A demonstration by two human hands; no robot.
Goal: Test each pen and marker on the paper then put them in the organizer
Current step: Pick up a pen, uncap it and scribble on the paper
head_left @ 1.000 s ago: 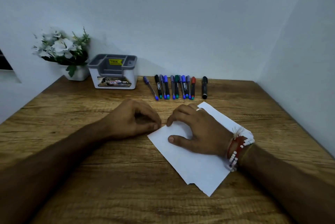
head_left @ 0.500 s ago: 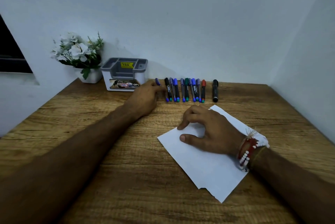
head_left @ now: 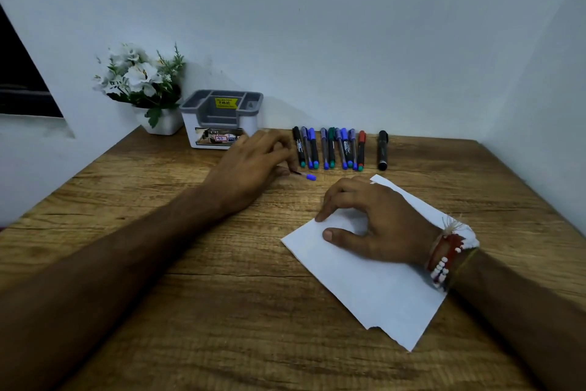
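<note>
My left hand (head_left: 253,165) grips a blue-capped pen (head_left: 307,175) just in front of the row; only the pen's capped end shows past my fingers. A row of several pens and markers (head_left: 331,148) lies at the back of the wooden table, with a black marker (head_left: 382,149) a little apart on its right. My right hand (head_left: 377,224) presses on the white sheet of paper (head_left: 374,289), fingers curved with the tips on the sheet. The grey and white organizer (head_left: 222,119) stands at the back left, behind my left hand.
A white pot of white flowers (head_left: 142,86) stands in the back left corner beside the organizer. Walls close the table (head_left: 222,311) at the back and on the right. A dark window opening sits at the far left.
My left hand left the paper's corner, reached to the left end of the pen row and has drawn the blue-capped pen out toward me. My right hand stayed on the paper.
</note>
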